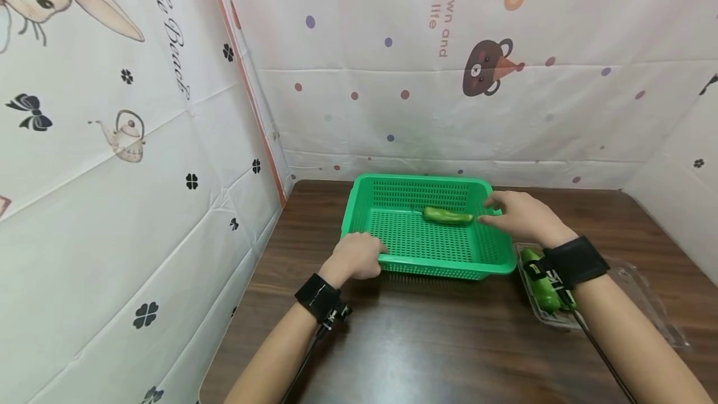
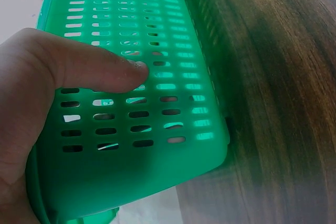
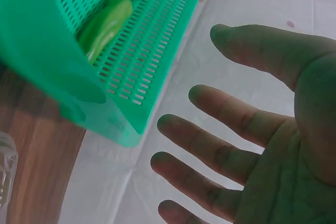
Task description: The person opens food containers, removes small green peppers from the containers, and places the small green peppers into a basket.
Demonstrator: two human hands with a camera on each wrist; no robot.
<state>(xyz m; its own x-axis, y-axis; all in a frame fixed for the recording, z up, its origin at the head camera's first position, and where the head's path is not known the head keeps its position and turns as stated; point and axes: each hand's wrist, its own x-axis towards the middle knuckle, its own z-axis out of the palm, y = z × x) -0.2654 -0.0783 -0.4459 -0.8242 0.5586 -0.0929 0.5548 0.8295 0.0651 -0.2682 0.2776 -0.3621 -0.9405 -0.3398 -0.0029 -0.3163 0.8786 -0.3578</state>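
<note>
Brown worktop (image 1: 426,341), left hand (image 1: 354,255) pinching the green basket (image 1: 432,265), right hand (image 1: 521,214) by its right end, fingers spread, empty: a knock there could roll the chili pepper (image 1: 447,216) inside

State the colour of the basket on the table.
The basket is bright green; the head view shows it best, nearly whole.
</note>
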